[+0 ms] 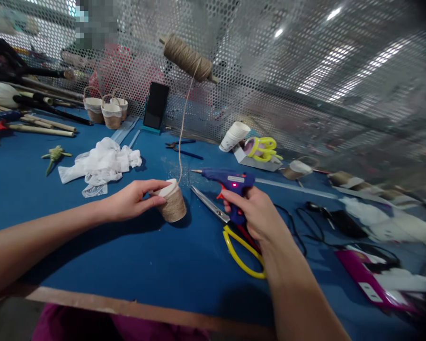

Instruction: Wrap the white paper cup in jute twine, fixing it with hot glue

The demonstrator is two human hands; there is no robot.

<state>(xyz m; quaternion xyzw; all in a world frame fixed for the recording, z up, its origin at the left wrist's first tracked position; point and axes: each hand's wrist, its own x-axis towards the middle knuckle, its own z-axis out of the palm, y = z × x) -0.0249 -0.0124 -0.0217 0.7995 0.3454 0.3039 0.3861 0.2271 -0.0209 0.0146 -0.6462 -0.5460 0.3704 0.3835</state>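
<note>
My left hand (140, 200) grips a small paper cup (173, 204) by its rim side, thumb and fingers pinching it. Brown twine wraps the cup's outside, while a white edge shows at the top. From the cup a strand of twine (183, 128) runs up to a twine spool (188, 57) on the mesh. My right hand (253, 210) is closed around a blue glue gun (230, 179), its index finger at the red trigger. The nozzle points left, above and apart from the cup. Under the gun lie yellow-handled scissors (243, 253), blades toward the cup.
White lace (102, 163) lies bunched at the left, near several twine-covered baskets (111, 115) and a phone (156, 106) on a stand. Pliers (186, 150) rest behind the cup. Stacked paper cups (234, 136) stand at the back. Black cables (310, 229) and a purple box (371, 277) are at right.
</note>
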